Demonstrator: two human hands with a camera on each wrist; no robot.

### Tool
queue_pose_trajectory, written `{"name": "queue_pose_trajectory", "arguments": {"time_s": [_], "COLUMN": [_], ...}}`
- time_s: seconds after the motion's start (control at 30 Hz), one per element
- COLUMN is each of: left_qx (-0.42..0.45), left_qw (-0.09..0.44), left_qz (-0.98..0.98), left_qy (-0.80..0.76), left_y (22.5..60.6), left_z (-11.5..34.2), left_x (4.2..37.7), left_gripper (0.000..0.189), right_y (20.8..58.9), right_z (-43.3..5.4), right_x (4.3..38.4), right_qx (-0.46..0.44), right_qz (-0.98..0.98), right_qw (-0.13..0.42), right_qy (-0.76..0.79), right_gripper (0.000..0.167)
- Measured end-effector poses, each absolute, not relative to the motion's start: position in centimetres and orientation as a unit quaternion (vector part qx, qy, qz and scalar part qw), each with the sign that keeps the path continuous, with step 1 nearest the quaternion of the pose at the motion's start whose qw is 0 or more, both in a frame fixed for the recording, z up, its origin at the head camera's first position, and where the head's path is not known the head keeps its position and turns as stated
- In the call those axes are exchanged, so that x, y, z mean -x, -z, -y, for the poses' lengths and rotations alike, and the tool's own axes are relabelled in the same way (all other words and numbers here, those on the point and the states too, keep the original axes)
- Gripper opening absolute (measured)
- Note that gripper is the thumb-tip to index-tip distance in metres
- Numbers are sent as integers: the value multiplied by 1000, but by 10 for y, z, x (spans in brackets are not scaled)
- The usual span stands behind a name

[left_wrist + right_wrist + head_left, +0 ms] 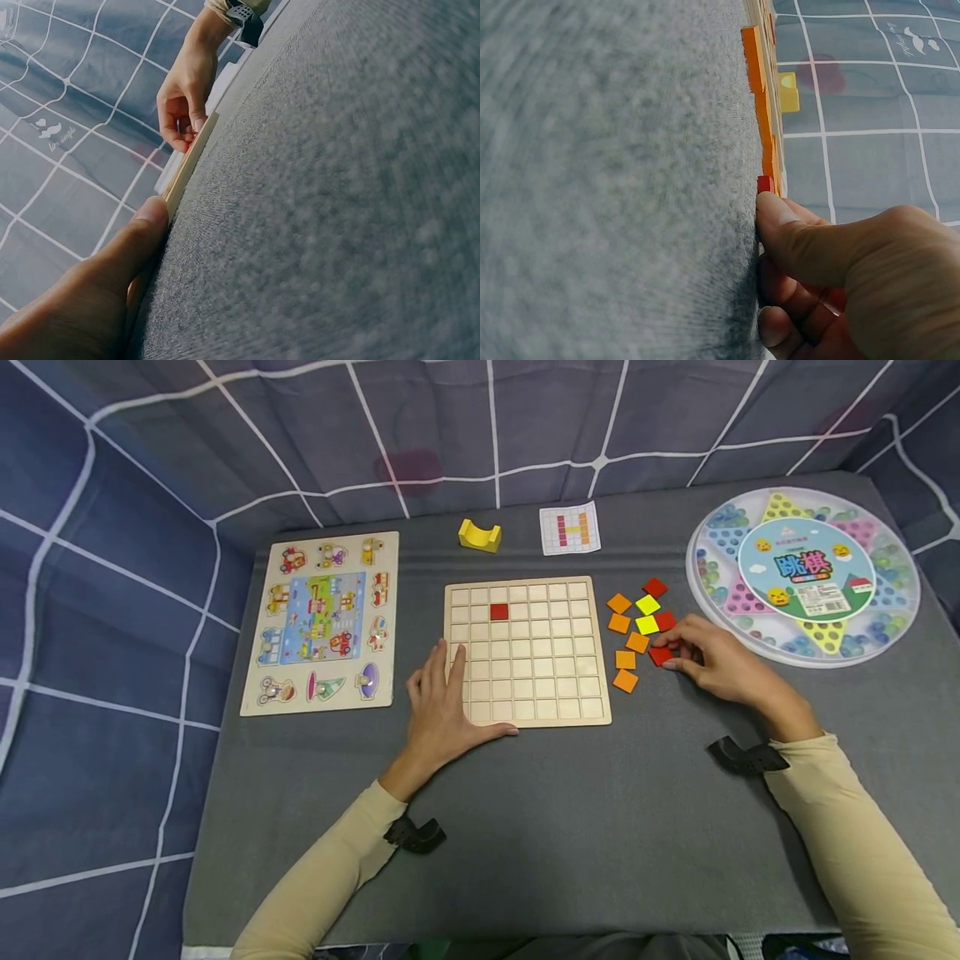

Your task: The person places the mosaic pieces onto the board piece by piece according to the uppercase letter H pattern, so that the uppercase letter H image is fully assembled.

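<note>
A wooden grid board (534, 668) lies on the grey table, one red tile (498, 612) sitting in a cell of its upper rows. My left hand (441, 714) rests at the board's lower left corner, fingers spread along the left side and thumb at the near edge. To the right of the board, my right hand (716, 667) pinches a red square tile (660, 656) between thumb and fingers, low at the table surface. Beside it lie loose orange tiles (626, 659), yellow tiles (647, 605) and other red tiles (655, 587). The right wrist view shows that pinched tile (764, 184) at the thumb tip.
A pattern card (570, 529) and a yellow curved block (479, 536) lie behind the board. On the left is a wooden picture puzzle (258, 689) with knobbed pieces. A round Chinese checkers box (806, 568) lies at the right, close to my right hand.
</note>
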State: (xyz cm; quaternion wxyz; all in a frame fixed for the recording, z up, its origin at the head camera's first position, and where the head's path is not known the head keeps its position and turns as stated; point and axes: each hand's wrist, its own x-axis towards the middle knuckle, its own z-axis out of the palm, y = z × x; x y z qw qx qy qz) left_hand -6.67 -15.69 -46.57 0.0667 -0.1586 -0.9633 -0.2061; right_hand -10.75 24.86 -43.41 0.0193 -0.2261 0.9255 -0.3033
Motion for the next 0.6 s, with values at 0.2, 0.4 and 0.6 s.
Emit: {"name": "queue_pose_trajectory", "arguments": {"time_s": [0.2,0.4,0.6], "left_qx": [161,162,159], "left_qw": [69,68,63], "left_qz": [963,963,964], "left_qy": [206,206,201], "left_y": [466,466,465], "left_z": [157,157,157], "left_x": [66,66,67], "left_gripper": [139,138,138], "right_y": [435,435,435], "right_z": [-248,-249,-248], "right_x": [107,107,107], "right_qx": [230,228,226], "right_qz": [-926,-927,-929], "right_qw": [15,16,18], "right_qy": [300,297,294], "right_gripper": [30,30,30]}}
